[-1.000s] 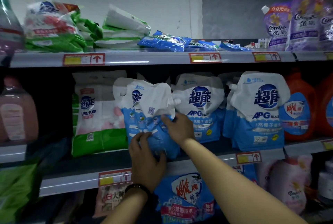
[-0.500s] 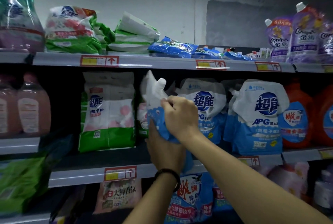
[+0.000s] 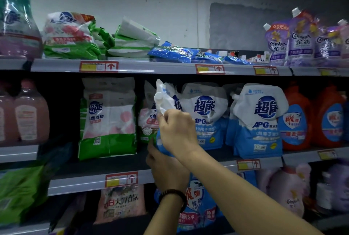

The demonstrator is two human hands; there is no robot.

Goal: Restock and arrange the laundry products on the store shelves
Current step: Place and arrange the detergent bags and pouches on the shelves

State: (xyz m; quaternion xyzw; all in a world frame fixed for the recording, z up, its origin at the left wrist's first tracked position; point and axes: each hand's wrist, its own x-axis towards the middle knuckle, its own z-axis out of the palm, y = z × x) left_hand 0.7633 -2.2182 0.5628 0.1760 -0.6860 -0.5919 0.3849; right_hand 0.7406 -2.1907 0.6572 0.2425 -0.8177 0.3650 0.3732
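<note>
Hands on blue-white detergent pouch [image 3: 166, 102]: right hand [image 3: 177, 130] gripping above, left hand [image 3: 168, 170] cupping beneath.

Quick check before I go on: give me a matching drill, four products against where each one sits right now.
Things:
1. blue-and-white spout pouch
2. purple softener pouches
3. orange jugs
4. green-and-white powder bag

Places:
A. top shelf, far right
B. middle shelf, left of the hands
C. held in the left hand and right hand
D. middle shelf, far right

Pairs: 1-C, 2-A, 3-D, 4-B
</note>
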